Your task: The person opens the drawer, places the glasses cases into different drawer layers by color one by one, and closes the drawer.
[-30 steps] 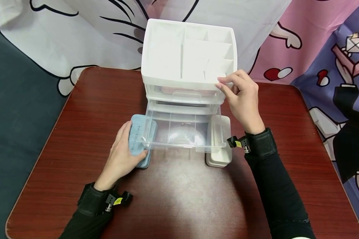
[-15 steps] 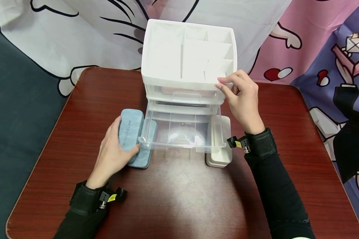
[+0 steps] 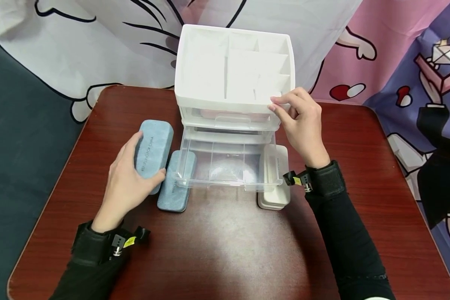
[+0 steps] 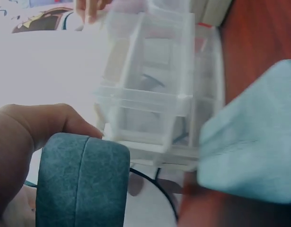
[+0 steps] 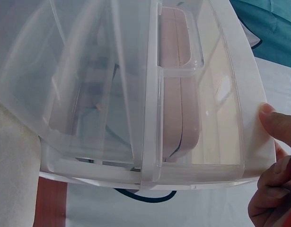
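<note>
My left hand (image 3: 124, 181) grips a blue glasses case (image 3: 154, 146) with printed lettering, thumb on its near side and fingers along the other. A second blue glasses case (image 3: 175, 185) lies on the table just right of it, partly under the front of a clear drawer (image 3: 228, 160). That drawer is pulled out of the white drawer organizer (image 3: 204, 66). At the organizer's front right top corner, my right hand (image 3: 303, 125) pinches the rim between thumb and index finger. Through the upper drawer, a pink case (image 5: 176, 113) shows in the right wrist view.
Stacked off-white cases (image 3: 280, 196) lie by the pulled-out drawer's right side, partly beneath it. The organizer's top tray has several compartments. Behind the brown table (image 3: 228, 258) hangs a printed cloth (image 3: 108, 46).
My left hand has moved left and away from me with the blue glasses case, off the second one, which is now uncovered. The right hand keeps its hold on the rim.
</note>
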Action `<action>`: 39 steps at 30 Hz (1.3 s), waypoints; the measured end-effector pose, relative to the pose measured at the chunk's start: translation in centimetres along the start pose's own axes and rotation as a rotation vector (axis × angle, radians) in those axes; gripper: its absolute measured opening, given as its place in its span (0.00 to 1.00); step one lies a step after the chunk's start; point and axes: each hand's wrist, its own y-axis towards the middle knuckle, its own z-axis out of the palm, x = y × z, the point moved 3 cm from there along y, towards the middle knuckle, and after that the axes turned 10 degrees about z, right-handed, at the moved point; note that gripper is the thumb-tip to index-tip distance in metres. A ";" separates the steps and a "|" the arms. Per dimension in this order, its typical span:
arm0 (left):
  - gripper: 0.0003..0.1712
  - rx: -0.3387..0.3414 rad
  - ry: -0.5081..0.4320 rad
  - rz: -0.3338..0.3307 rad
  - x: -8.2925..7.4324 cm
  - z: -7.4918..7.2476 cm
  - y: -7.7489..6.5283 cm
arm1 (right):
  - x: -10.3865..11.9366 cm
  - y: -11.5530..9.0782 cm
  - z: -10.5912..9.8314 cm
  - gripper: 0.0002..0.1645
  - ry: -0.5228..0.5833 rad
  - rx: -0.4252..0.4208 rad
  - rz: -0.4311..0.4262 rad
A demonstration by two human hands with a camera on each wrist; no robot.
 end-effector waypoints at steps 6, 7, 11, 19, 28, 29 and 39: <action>0.51 -0.016 0.005 0.070 -1.8 -1.3 0.7 | 0.0 0.0 0.0 0.10 0.001 -0.003 0.001; 0.51 -0.020 0.005 0.081 -2.1 -1.5 0.8 | 0.0 0.0 0.1 0.10 0.005 -0.001 0.000; 0.52 -0.029 -0.004 0.122 -3.4 -2.2 0.7 | 0.0 0.0 0.1 0.10 0.009 0.005 0.000; 0.52 0.040 -0.007 0.304 -6.2 -2.5 0.9 | 0.0 0.0 0.0 0.10 0.001 0.006 0.003; 0.43 0.261 0.032 0.459 -8.0 -1.0 3.1 | 0.1 0.1 -0.1 0.10 -0.010 0.011 0.003; 0.42 0.278 0.038 0.468 -8.2 -0.7 3.3 | 0.1 0.1 -0.1 0.10 -0.012 0.010 0.004; 0.42 0.489 0.082 0.557 -9.3 1.3 5.0 | 0.1 0.1 -0.1 0.10 -0.017 0.009 0.004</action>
